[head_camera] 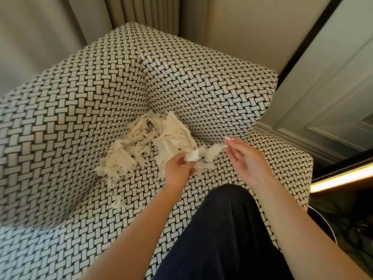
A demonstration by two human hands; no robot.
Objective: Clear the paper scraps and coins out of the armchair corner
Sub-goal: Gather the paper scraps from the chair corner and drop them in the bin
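A heap of cream paper scraps (pixel 141 146) lies in the corner of the seat of a black-and-white woven armchair (pixel 66 110). My left hand (pixel 178 168) grips a white wad of paper (pixel 192 156) at the heap's right edge. My right hand (pixel 245 158) is just to the right, fingers loosely curved, pinching a small scrap (pixel 229 139) at its fingertips. A strip of paper (pixel 212 151) stretches between the two hands. A few loose shreds (pixel 119 202) lie nearer on the seat. No coins show.
The chair's right arm (pixel 212 87) rises behind the hands, its back to the left. My dark-trousered knee (pixel 220 229) rests on the seat. A curtain (pixel 141 11) hangs behind, a panelled wall (pixel 323 87) and lit strip (pixel 343 176) are to the right.
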